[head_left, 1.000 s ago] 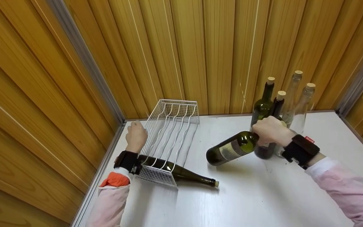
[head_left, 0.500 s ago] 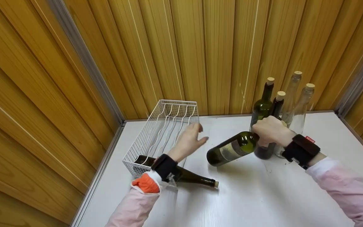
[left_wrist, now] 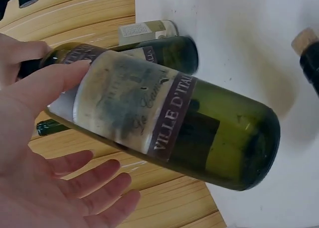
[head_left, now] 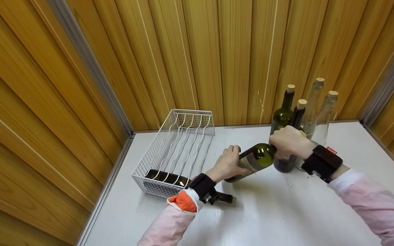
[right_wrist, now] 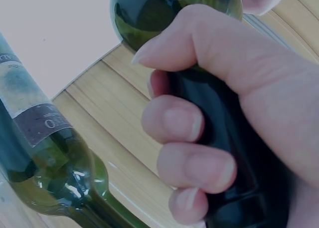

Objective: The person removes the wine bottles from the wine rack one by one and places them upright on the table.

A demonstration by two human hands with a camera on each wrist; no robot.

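Note:
My right hand [head_left: 289,140] grips the neck of a green wine bottle [head_left: 262,155], which is tilted with its base low to the left. In the right wrist view its fingers [right_wrist: 197,168] wrap the dark neck. My left hand [head_left: 227,164] is at the bottle's label. In the left wrist view the thumb [left_wrist: 55,83] overlaps the label, and the other fingers spread loosely below the glass. Another corked wine bottle [head_left: 169,176] lies at the near end of a white wire wine rack [head_left: 149,186], its neck partly behind my left wrist.
Several corked bottles stand close together by my right hand: a green one [head_left: 282,116], a dark one [head_left: 298,118] and clear ones [head_left: 324,119]. Wood-panelled walls [head_left: 238,61] bound the white table [head_left: 272,212] at the back and left.
My left hand has moved from the left side of the rack, across it, to the tilted bottle. My right hand keeps its grip on the neck in nearly the same place.

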